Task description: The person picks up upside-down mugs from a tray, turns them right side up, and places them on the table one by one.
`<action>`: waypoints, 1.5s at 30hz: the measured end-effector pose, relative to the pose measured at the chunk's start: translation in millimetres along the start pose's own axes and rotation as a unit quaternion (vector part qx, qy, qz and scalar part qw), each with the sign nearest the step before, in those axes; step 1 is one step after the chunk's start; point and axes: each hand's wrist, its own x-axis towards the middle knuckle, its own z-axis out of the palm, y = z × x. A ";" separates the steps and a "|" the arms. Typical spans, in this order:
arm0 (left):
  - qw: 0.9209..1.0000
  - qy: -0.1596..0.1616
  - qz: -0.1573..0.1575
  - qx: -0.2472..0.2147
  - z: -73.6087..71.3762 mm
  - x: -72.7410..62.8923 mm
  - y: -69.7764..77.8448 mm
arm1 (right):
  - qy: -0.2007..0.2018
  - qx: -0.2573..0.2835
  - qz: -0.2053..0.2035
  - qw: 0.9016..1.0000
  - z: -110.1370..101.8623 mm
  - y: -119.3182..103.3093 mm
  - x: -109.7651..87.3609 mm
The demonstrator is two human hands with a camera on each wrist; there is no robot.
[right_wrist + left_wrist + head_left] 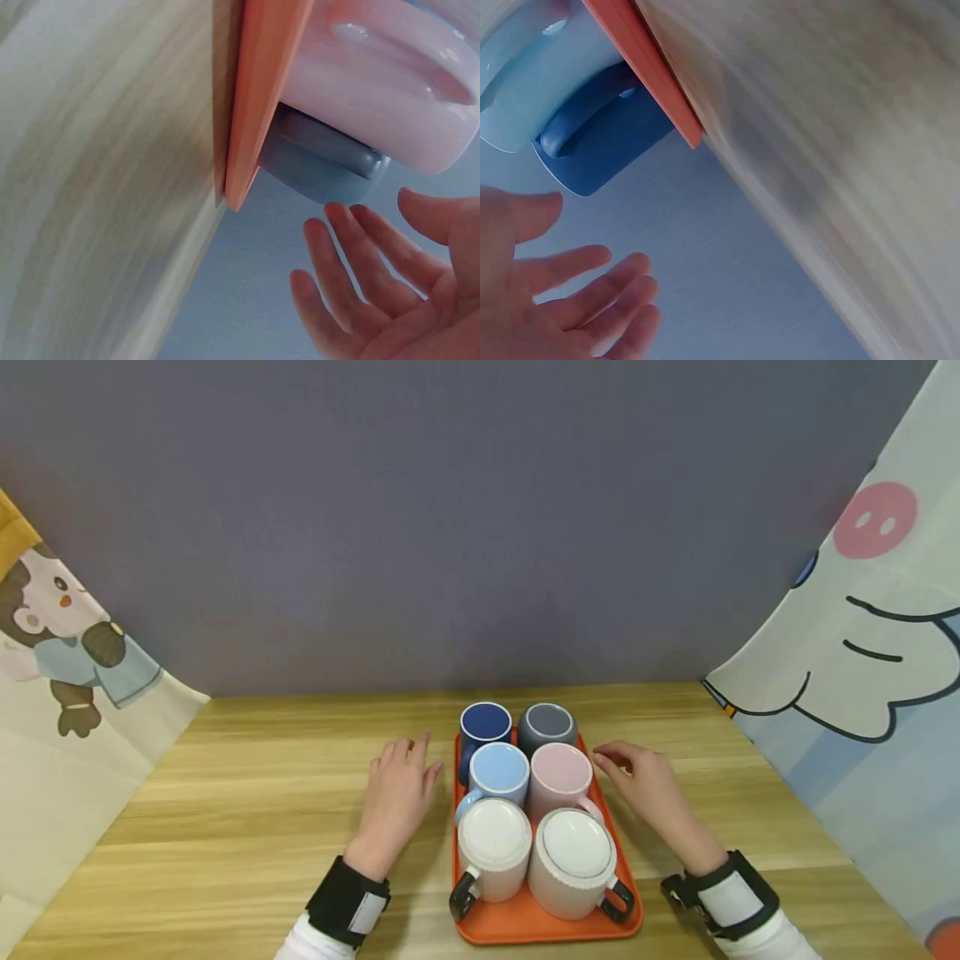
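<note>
An orange tray (517, 928) carries several mugs in two columns. At the back are a dark blue mug (486, 723) and a grey mug (549, 723); midway, a light blue mug (499, 770) and a pink mug (561, 772); in front, two white mugs (495, 839) (573, 860) with black handles. My left hand (397, 793) is left of the tray, fingers spread, holding nothing. In the left wrist view its thumb is nearest the dark blue mug (604, 139). To the tray's right, my right hand (647, 783) holds nothing, fingertips near the grey mug (330, 161) in the right wrist view.
The tray stands on a wooden table (247, 810). A grey wall panel (450, 527) rises behind the table. Printed cloths hang at the left (82, 693) and right (885, 693) sides. Both wrists wear black bands (347, 902).
</note>
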 end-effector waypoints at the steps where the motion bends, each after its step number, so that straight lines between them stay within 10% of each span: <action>1: 1.000 0.007 0.000 -0.004 0.1 0.3 0.0 | -0.008 0.006 0.000 1.000 0.9 0.7 0.5; 10: 0.998 0.052 0.015 -0.023 -0.4 2.9 -5.3 | -0.044 0.059 0.005 0.997 8.8 2.9 7.9; 45: 0.999 0.033 -0.011 0.007 -19.8 -0.9 -56.7 | -0.141 0.180 0.047 0.972 18.5 11.5 20.3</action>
